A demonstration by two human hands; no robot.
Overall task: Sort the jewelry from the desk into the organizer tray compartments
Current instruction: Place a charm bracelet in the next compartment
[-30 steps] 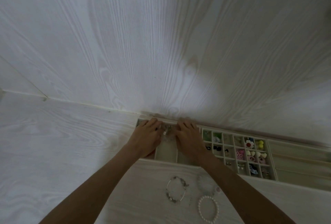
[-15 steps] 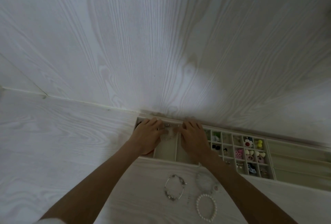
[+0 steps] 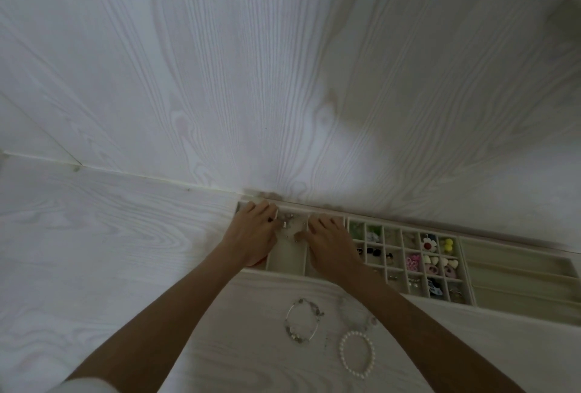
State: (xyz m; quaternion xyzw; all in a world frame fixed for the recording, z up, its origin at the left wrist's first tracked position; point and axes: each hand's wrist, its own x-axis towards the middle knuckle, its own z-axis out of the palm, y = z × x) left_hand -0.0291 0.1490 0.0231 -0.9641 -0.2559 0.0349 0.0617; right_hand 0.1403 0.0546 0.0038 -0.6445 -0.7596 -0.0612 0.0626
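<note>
Item: beaded bracelet [image 3: 290, 225], pale with small metal links, lying in the far end of a long compartment of the organizer tray [image 3: 515, 262], which sits against the wall. My left hand [image 3: 251, 235] and right hand [image 3: 330, 243] rest palm-down on either side of it, fingertips at the piece; I cannot tell whether either hand actually pinches it or only presses it flat.

Handling, as I judge it: light, limp, strung loosely, apt to slither and bunch. Best taken by the beads at two points and laid out along the slot, not dragged by the clasp.

Awaiting sorting on the desk [image 3: 110, 251], near my forearms: charm bracelet [image 3: 302, 323], pearl bracelet [image 3: 356, 354], and a clear-bead bracelet [image 3: 356, 314] partly under my right forearm.

Obscured: the left end compartments sit beneath my left hand; something reddish shows at its heel, perhaps a tray item. The small compartments hold earrings, dim and too small to itemise.
</note>
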